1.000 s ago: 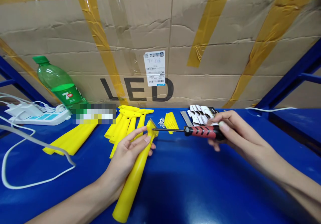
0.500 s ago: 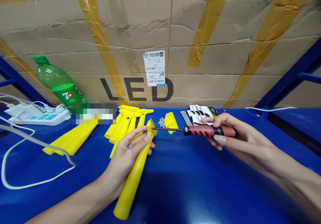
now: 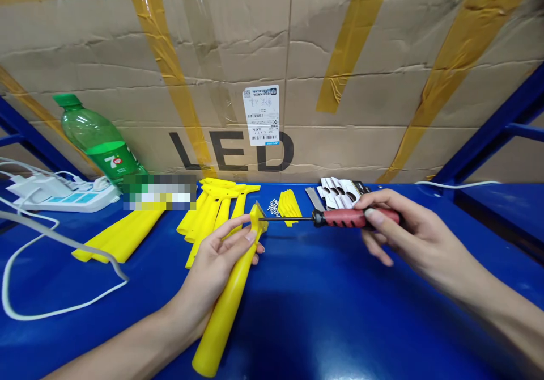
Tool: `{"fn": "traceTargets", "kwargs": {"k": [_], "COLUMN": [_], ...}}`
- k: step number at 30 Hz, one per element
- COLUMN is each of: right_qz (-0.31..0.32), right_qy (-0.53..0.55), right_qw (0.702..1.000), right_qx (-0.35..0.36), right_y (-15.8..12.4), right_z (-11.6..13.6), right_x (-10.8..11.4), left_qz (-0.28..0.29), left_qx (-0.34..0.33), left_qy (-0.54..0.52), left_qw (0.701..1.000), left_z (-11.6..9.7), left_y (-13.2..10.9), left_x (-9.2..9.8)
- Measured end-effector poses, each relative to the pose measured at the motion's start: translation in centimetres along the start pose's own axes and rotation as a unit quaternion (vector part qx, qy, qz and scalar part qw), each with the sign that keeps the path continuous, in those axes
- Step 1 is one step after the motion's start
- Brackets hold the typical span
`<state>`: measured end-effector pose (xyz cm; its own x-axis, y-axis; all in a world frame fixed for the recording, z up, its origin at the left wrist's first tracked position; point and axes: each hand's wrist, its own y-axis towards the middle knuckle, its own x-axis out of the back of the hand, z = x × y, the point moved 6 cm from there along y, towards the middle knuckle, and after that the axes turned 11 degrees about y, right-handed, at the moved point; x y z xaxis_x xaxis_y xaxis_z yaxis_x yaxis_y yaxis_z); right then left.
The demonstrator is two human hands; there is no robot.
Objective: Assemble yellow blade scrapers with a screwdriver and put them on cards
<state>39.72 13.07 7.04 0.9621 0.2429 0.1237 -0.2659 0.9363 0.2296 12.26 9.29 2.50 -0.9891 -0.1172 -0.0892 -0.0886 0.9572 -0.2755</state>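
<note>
While the left hand (image 3: 227,249) grips one scraper (image 3: 225,312) near its head, the right hand (image 3: 414,227) holds one screwdriver (image 3: 348,218), thumb and forefinger closed on the grip and the lower fingers loose.

Positions: dial centre at the scraper head, 12 o'clock toward the carton (image 3: 361,142). The scraper, above the bench (image 3: 318,317), points its butt end to 7 o'clock. The screwdriver enters from 3 o'clock, its tip at the head; whether it is seated cannot be told.

Counts:
- Yellow handles (image 3: 210,212), 9 to 10 o'clock: at least four, overlapping.
- Second handle group (image 3: 123,232), 9 o'clock: at least two, far ends blurred out.
- Screws (image 3: 272,206), 2 o'clock: one heap, too small to count.
- Yellow clips (image 3: 290,205), between 2 and 3: about four, overlapped.
- Loose blade (image 3: 314,199): one, beside several white packs (image 3: 340,191).
- Bottle (image 3: 100,136), 10 o'clock: one.
- Power strip (image 3: 80,199), between 9 and 10: one.

Edges: the carton bounds the bench's rear. Room for moving lies from 4 to 6 o'clock, between scraper and right forearm.
</note>
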Motion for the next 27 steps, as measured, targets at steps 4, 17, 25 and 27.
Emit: {"fn": "traceTargets", "kwargs": {"k": [4, 17, 25, 27], "right_qz": [-0.005, 0.047, 0.068, 0.071], "right_qy": [-0.035, -0.036, 0.009, 0.018], "right_qw": [0.999, 0.998, 0.996, 0.995], "right_qx": [-0.025, 0.011, -0.048, -0.066], "right_y": [0.0, -0.1, -0.5, -0.6], "right_z": [-0.4, 0.2, -0.8, -1.0], "right_x": [0.3, -0.5, -1.0, -1.2], "left_qz": [0.006, -0.015, 0.001, 0.006], "left_qx": [-0.001, 0.002, -0.022, -0.024], "left_qy": [0.005, 0.002, 0.046, 0.047], "left_qw": [1.0, 1.0, 0.999, 0.999], "left_z": [0.0, -0.3, 0.3, 0.4], "left_y": [0.1, 0.2, 0.2, 0.3], "left_x": [-0.1, 0.1, 0.2, 0.3]}}
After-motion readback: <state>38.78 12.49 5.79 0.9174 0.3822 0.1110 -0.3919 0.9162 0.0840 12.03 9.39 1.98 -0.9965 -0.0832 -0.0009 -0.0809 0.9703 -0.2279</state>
